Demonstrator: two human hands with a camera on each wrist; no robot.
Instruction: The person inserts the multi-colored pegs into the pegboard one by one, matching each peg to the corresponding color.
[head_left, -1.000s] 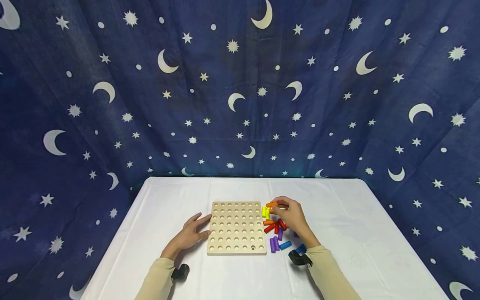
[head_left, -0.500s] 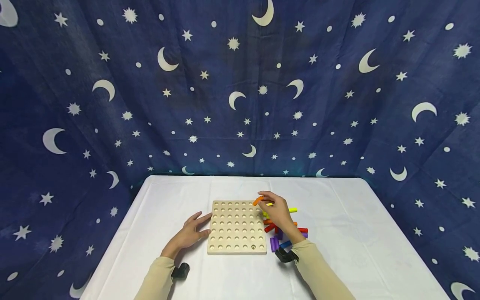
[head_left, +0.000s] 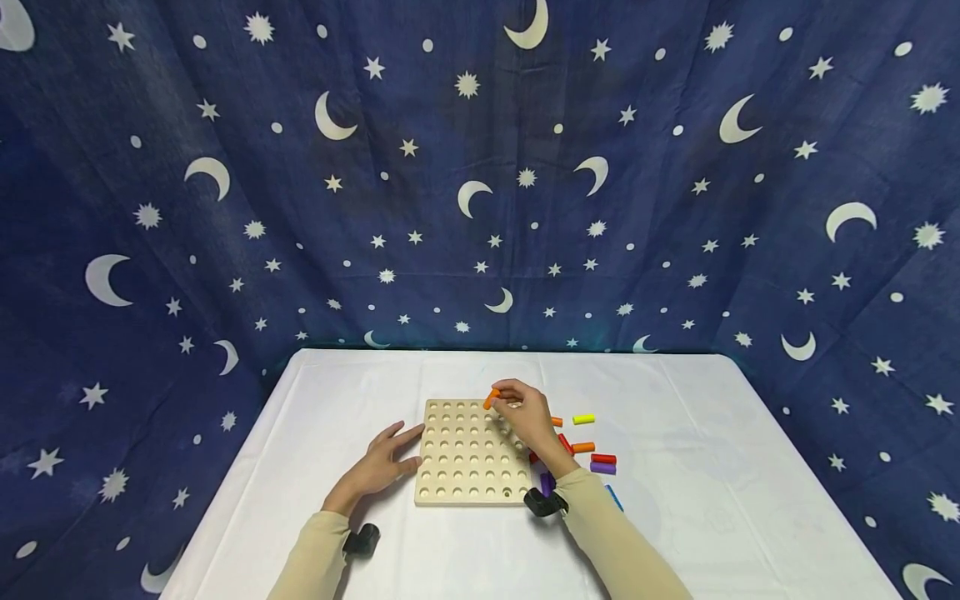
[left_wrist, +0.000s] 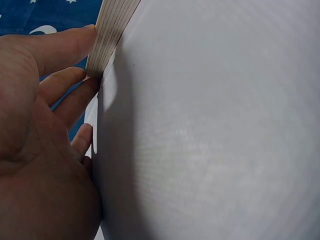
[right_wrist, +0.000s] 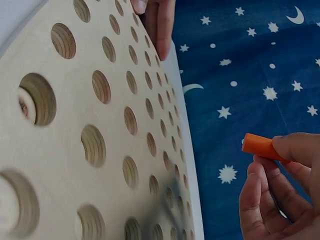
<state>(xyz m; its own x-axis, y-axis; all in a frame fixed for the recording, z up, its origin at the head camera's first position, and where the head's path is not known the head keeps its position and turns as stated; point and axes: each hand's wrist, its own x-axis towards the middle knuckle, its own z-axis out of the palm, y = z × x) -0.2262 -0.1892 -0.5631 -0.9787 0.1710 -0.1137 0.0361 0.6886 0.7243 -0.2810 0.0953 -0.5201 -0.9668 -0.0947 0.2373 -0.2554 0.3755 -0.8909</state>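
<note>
A square wooden board [head_left: 474,467] with rows of round holes lies on the table. My right hand [head_left: 527,417] pinches an orange peg [head_left: 491,398] between thumb and fingers, above the board's far edge, right of its middle. In the right wrist view the orange peg [right_wrist: 260,146] is tilted and apart from the board. My left hand [head_left: 378,468] rests at the board's left side, fingers spread and touching its edge. The left wrist view shows fingertips against the layered board edge [left_wrist: 111,35]. All the holes I can see hold no peg.
Loose pegs lie right of the board, partly hidden by my right arm: a yellow peg [head_left: 583,419], an orange one [head_left: 582,447], a red one [head_left: 603,458], a purple one [head_left: 603,468] and a blue one [head_left: 614,497]. A dark starry curtain [head_left: 480,208] hangs behind the table.
My right hand has moved left from the loose pegs to over the board's far edge, carrying the orange peg and turning it more upright. The left hand has stayed at the board.
</note>
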